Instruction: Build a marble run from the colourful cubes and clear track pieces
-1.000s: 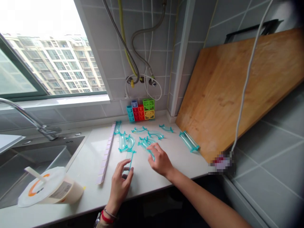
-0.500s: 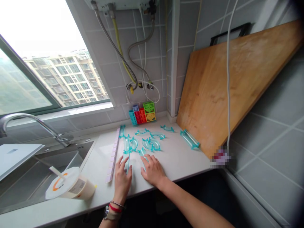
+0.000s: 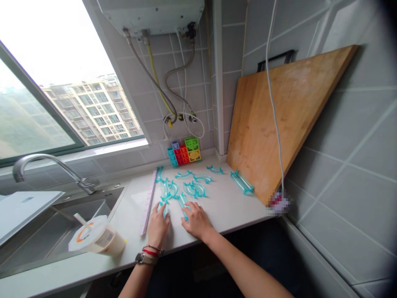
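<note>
My left hand (image 3: 158,225), with bracelets and a watch at the wrist, has thumb and fingers around a short clear teal track piece (image 3: 164,209), partly hidden by the fingers. Close beside it, my right hand (image 3: 196,220) grips the near end of a straight teal track piece (image 3: 182,200) lying on the counter. Just beyond both hands, curved track pieces (image 3: 198,190) and a straight one (image 3: 164,188) lie in a loose group. Farther back are more curved pieces (image 3: 185,174). Longer straight pieces (image 3: 241,183) lie together at the right.
A pale pink strip (image 3: 148,203) lies left of the pieces. A lidded cup with a straw (image 3: 98,238) stands beside the sink (image 3: 56,244). Colourful blocks (image 3: 185,152) stand against the back wall. A large wooden board (image 3: 279,120) leans at the right, with a white cable in front.
The camera view has shifted slightly. The straight piece by my right hand now shows more of its length, angled toward me. My left fingers have drawn in around the short piece.
</note>
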`<state>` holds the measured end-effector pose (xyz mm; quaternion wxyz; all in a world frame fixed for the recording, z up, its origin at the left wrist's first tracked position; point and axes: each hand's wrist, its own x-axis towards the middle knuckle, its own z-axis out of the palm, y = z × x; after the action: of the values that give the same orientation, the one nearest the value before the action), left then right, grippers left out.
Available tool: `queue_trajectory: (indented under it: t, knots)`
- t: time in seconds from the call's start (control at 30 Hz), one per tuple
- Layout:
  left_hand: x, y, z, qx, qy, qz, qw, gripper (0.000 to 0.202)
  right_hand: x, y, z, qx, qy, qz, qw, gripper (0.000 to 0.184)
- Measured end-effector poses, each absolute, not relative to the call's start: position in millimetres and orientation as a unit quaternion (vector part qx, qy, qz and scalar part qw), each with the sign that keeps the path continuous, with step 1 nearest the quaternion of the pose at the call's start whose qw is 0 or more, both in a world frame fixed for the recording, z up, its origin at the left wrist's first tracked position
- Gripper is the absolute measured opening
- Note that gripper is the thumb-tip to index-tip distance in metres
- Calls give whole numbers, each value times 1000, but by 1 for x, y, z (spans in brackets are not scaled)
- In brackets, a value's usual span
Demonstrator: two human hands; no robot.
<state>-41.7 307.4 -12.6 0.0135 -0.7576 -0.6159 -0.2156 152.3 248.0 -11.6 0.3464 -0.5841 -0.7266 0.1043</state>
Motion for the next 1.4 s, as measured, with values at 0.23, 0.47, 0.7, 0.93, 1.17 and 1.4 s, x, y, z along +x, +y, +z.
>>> queue_trajectory:
  t: [0.23,0.47,0.7,0.93,1.17,1.4]
  knots:
    - [-41,319,0,-781,-560,-274,40,38,154,249,-10,-575,-715,103,384,34]
    - [-7,275,2,-846,-347,-404,-4,29,171,236,-6,-528,-696,68,481,24]
    - [-7,267,-7,-846,-389,-353,-88,21,302,227,-6,-671,-566,-122,462,23]
    - [-8,267,-8,-834,-404,-358,-112,24,353,230,-35,-745,-545,-170,346,32]
    - [-11,264,-7,-822,-417,-361,-145,23,341,226,-57,-699,-589,-143,380,32]
    - [-10,265,-6,-812,-442,-344,-164,25,337,223,-53,-684,-609,-76,395,35]
